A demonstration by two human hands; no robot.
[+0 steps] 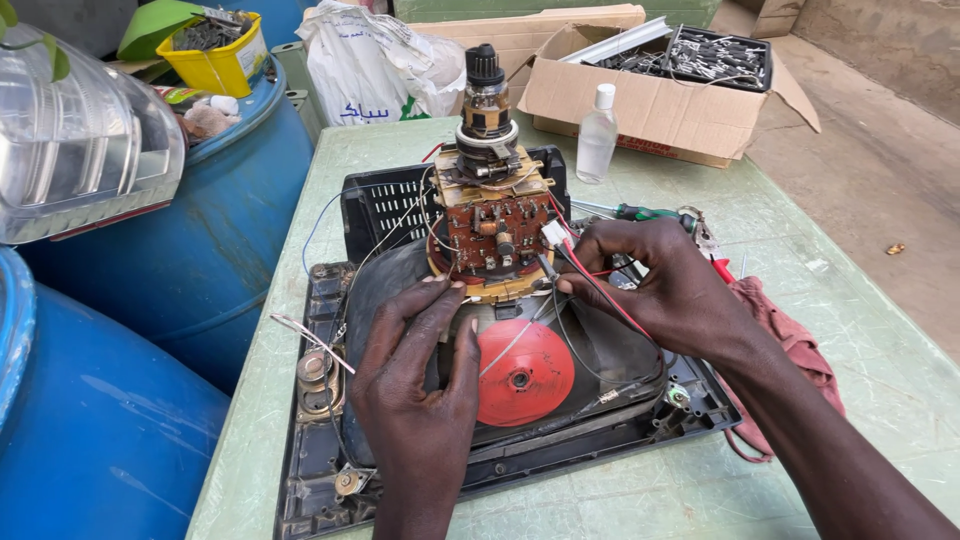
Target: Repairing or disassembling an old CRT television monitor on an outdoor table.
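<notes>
The left hand [420, 390] lies flat, fingers spread and gripping nothing, on the dark glass funnel of the picture tube [400, 270] that sits face down in its black plastic frame [320, 470] on the pale green bench [830, 290]. Just right of those fingers is the round red rubber cap [525, 372]. The right hand [665, 285] pinches a thin red wire [610, 300] at the brown circuit board [497, 235] on the tube's neck, directly beyond the fingertips. The wiring looks to be mid-detachment; freeing it likely calls for a steady, gentle pull.
</notes>
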